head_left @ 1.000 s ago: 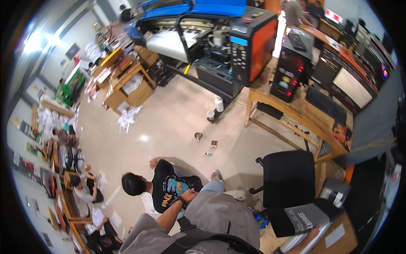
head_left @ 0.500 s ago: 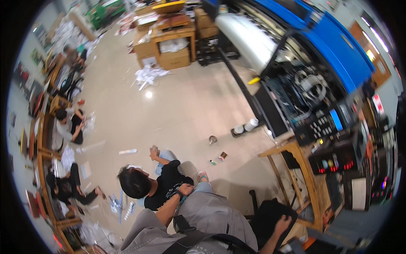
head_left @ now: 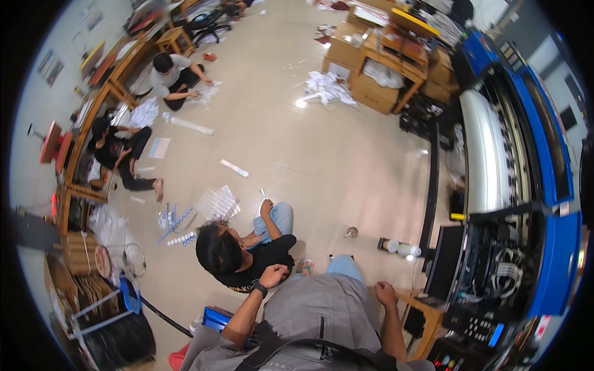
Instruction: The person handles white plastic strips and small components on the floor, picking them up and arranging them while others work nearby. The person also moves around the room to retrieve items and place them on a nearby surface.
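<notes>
My left hand (head_left: 275,276), with a dark watch (head_left: 259,288) on its wrist, is held in front of my grey shirt (head_left: 315,303), fingers curled in. It overlaps the back of a seated person (head_left: 266,263) in a black top and light blue jeans on the floor just ahead; whether it touches them I cannot tell. My right hand (head_left: 385,293) hangs at my right side, loosely closed, near a wooden frame (head_left: 430,318). Nothing shows in either hand. The seated person's hand is near a white strip (head_left: 262,193).
A large blue printer (head_left: 554,260) with a white roll (head_left: 486,154) stands at the right. White bottles (head_left: 402,248) and a small metal item (head_left: 351,232) are on the floor. Two people (head_left: 120,151) sit at the left by wooden tables. Cut strips (head_left: 179,224) and sheets (head_left: 216,203) lie nearby.
My view has swung leftward, so the printer now sits further right. My right hand, earlier beside a black chair with fingers apart, is now curled by my side. My left hand stays before me.
</notes>
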Action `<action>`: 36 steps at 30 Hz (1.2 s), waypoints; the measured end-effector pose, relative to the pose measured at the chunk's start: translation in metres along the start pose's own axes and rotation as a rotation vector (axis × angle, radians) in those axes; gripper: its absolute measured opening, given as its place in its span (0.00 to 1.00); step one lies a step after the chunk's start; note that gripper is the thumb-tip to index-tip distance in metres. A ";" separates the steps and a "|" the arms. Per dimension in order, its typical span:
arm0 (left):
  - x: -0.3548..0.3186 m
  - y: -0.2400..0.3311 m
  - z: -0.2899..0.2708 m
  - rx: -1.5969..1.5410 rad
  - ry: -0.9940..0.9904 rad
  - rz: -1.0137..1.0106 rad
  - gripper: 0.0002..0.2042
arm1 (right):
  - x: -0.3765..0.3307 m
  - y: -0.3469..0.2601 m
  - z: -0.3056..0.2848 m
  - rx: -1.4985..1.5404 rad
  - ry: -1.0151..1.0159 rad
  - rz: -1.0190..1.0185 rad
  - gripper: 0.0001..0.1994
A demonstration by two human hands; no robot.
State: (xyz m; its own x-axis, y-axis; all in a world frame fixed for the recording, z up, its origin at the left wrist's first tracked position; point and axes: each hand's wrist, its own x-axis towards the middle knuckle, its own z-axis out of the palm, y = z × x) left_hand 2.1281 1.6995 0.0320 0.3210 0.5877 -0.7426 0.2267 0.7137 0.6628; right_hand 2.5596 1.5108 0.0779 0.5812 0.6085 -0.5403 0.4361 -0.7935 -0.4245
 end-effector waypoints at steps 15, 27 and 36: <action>0.140 0.099 0.003 -0.050 0.301 -0.166 0.18 | 0.340 -0.064 0.014 -0.025 -0.286 -0.192 0.14; 0.367 0.368 -0.018 0.232 0.356 0.067 0.20 | 0.625 -0.125 -0.157 0.067 -0.213 -0.053 0.15; 0.466 0.506 -0.092 -0.276 0.424 -0.165 0.21 | 0.789 -0.441 -0.143 0.140 -0.230 -0.026 0.12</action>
State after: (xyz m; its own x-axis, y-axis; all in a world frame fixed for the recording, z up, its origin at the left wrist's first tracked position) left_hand 2.3077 2.3697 0.0124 -0.1111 0.5210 -0.8463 -0.0264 0.8497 0.5266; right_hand 2.9240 2.3393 -0.0574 0.3928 0.6281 -0.6717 0.3407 -0.7779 -0.5281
